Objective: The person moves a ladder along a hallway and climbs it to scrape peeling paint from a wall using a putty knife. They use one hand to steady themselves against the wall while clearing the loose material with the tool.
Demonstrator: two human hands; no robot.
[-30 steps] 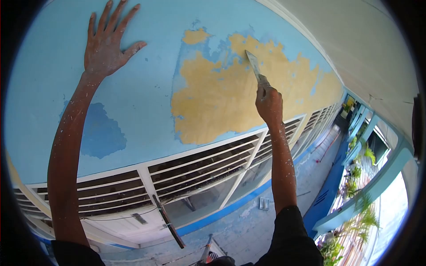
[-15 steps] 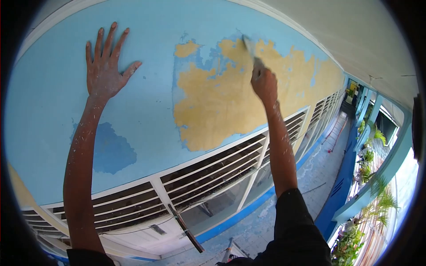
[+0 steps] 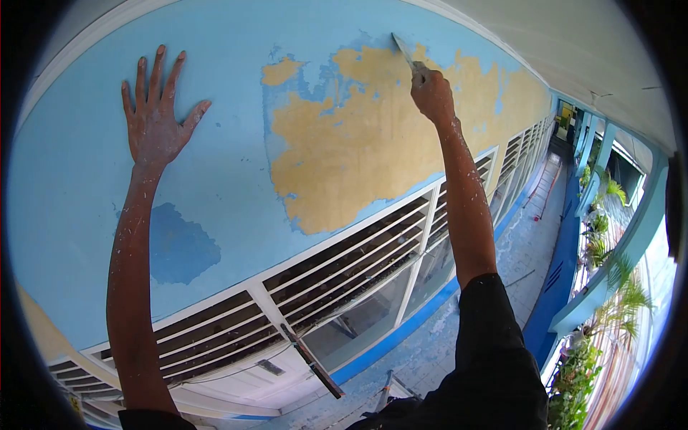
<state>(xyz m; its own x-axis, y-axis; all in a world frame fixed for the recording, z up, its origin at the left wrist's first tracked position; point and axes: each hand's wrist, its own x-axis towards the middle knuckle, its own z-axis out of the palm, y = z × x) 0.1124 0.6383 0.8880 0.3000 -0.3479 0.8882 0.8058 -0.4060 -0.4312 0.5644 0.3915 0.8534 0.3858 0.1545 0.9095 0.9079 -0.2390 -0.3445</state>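
My left hand lies flat with spread fingers against the light blue wall. Closed around the handle of a scraper is my right hand, and the blade points up and left. The blade's tip is at the upper edge of a large yellowish patch, where blue paint is missing. Ragged blue paint borders this patch. Below my left hand, beside the forearm, a darker blue patch shows on the wall.
Louvered windows run under the wall. A dark bar juts out from the window frame. A stepladder top stands low in front. Down the corridor lies a red ladder; plants line the right side.
My right hand and the scraper have moved up and slightly right along the patch's upper edge. The view has shifted a little; my left hand remains flat on the wall.
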